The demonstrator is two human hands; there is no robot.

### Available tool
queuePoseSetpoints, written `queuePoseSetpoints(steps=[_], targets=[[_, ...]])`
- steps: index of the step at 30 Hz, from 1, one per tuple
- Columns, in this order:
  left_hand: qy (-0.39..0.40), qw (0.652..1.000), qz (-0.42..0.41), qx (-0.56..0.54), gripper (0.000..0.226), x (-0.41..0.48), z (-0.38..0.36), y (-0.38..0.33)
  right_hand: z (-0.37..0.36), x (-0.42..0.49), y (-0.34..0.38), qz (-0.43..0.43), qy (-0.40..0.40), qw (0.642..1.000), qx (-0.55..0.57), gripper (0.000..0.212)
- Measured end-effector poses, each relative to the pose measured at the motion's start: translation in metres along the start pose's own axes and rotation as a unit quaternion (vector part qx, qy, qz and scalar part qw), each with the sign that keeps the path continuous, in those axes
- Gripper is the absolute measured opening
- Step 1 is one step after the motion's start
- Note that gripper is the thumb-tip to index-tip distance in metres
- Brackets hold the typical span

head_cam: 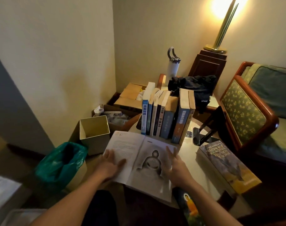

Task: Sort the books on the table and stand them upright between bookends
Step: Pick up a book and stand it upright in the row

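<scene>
An open book (139, 154) lies flat on the table (189, 160) in front of me, its right page showing a grey seated figure. My left hand (109, 163) rests with spread fingers on the left page. My right hand (175, 162) hovers or rests with spread fingers over the right page. Behind it, several books (165, 118) stand upright in a row. A black bookend (205, 132) stands to their right, apart from them. A thick handbook (227, 165) lies flat at the right. Another book with a colourful cover (189, 207) lies near my right forearm.
A white bottle (172, 69) and a dark bag (196, 87) sit behind the row. Left of the table are a cream box (95, 131), a green-lined bin (60, 162) and cardboard boxes (129, 98). An armchair (253, 111) stands at right.
</scene>
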State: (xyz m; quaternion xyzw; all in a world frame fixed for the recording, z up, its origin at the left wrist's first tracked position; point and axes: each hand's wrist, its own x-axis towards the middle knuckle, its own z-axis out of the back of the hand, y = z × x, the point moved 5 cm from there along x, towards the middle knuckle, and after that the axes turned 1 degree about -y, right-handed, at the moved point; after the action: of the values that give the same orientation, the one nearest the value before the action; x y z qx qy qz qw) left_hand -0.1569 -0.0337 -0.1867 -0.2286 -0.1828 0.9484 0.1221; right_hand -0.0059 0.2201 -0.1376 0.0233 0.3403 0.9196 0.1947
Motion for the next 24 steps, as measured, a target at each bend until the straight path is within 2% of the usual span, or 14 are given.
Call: queuePoseSetpoints(steps=[3,7,9,12,18,24], targets=[[0.011,0.999,0.032,-0.037,0.105,0.0,-0.005,0.013,-0.022,-0.004,-0.005,-0.003,0.039,0.999,-0.033,0.081],[0.015,0.996,0.041,-0.072,0.117,0.0,-0.005,0.021,-0.03,-0.008,-0.008,-0.027,0.038,0.999,-0.02,0.074],[-0.01,0.998,0.035,-0.051,0.127,0.006,-0.001,0.026,-0.034,-0.009,-0.008,-0.029,0.05,0.998,-0.033,0.074],[-0.089,0.995,0.024,-0.027,0.137,0.009,0.016,0.034,-0.035,-0.008,-0.012,-0.039,0.055,0.997,-0.045,0.075],[-0.215,0.966,-0.144,-0.016,0.105,-0.016,0.076,0.023,-0.028,-0.012,0.002,-0.033,0.028,0.999,-0.006,0.08],[-0.274,0.935,-0.221,-0.055,0.086,-0.048,0.117,-0.017,-0.016,-0.015,0.012,-0.029,-0.002,0.999,0.031,0.081]])
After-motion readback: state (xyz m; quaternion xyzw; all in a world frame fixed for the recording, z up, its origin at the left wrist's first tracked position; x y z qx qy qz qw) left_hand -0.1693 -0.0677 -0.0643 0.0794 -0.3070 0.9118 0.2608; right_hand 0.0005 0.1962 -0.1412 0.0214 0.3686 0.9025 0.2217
